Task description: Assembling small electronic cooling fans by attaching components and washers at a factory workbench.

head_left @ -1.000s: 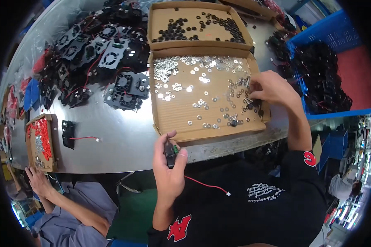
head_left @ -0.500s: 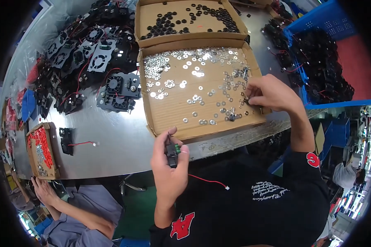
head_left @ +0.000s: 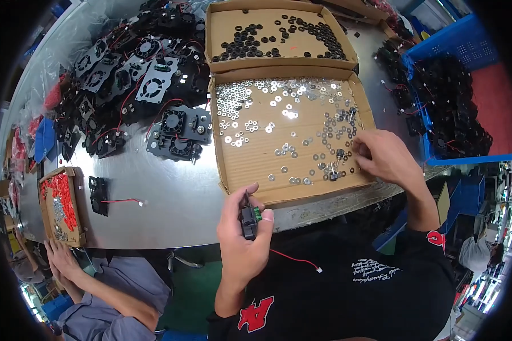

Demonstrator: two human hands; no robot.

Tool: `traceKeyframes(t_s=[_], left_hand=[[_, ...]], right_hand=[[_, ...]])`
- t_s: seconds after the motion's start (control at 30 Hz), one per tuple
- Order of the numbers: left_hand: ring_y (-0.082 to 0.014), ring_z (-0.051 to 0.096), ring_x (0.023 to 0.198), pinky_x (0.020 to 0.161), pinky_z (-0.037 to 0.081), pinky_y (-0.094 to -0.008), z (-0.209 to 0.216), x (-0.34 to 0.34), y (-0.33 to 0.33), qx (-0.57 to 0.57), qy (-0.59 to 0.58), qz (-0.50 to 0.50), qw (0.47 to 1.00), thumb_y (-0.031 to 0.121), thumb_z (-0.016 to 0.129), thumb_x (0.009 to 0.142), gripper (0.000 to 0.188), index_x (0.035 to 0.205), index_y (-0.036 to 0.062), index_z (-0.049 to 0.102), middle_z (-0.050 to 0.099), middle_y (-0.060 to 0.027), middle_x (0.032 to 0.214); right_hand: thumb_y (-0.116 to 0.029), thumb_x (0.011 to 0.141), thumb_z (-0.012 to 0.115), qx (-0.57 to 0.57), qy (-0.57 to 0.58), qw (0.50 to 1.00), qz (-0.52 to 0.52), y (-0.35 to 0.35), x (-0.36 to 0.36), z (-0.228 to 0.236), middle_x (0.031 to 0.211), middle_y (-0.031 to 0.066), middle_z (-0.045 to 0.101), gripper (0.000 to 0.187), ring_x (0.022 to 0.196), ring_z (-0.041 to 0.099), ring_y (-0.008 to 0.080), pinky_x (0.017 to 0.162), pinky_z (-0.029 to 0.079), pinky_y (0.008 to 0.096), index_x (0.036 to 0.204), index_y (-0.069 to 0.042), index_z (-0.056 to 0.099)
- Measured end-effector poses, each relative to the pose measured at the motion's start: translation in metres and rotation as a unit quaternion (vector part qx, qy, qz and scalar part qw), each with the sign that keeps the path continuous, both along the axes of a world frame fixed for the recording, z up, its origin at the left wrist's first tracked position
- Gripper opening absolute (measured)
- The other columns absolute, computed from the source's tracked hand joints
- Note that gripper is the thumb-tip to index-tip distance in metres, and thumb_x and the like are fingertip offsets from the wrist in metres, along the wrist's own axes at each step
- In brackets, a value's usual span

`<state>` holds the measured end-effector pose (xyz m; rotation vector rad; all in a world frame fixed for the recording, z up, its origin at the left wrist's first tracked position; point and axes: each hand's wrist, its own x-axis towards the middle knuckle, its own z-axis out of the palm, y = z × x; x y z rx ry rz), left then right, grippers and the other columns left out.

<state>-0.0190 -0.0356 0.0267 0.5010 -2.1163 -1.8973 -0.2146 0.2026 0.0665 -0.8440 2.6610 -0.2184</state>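
Observation:
My left hand (head_left: 242, 238) is closed around a small black fan unit (head_left: 248, 220) with a green connector on its side. From that unit a red wire (head_left: 294, 258) with a white plug hangs over my dark shirt. Over the right edge of a shallow cardboard tray (head_left: 250, 170), my right hand (head_left: 387, 158) has its fingers curled together; anything between the fingertips is hidden. Silver washers (head_left: 233, 99) lie scattered in that tray. Just left of the right fingertips are a black-headed screw (head_left: 340, 153) and another black-headed screw (head_left: 333, 175).
Behind it, a second cardboard tray (head_left: 267, 67) holds black rings. Fan assemblies (head_left: 153, 85) are heaped at left. A blue crate (head_left: 466, 156) of black parts stands right. At lower left, another person's hands (head_left: 62, 261) touch a box of red pieces (head_left: 62, 204). One black unit (head_left: 98, 196) lies nearby.
The whole view has shifted, so the trays appear lower and further right. My right fingers have drawn back slightly toward the tray's right edge. My left hand still grips the fan unit.

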Motion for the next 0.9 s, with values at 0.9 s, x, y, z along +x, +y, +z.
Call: traceKeyframes(t_s=[0.9], left_hand=[[-0.0168,0.045,0.083,0.081,0.04,-0.0272,-0.012,0.003,0.005,0.24,0.109,0.104,0.959,0.002,0.047,0.06,0.06,0.118,-0.008,0.05,0.045,-0.0073,0.088]], right_hand=[[-0.023,0.083,0.072,-0.169,0.081,0.974,0.13,-0.166,-0.216,-0.033,0.085,0.0118,0.071,0.029,0.082,0.067,0.023,0.074,0.051,0.0343,0.102,-0.002,0.068]])
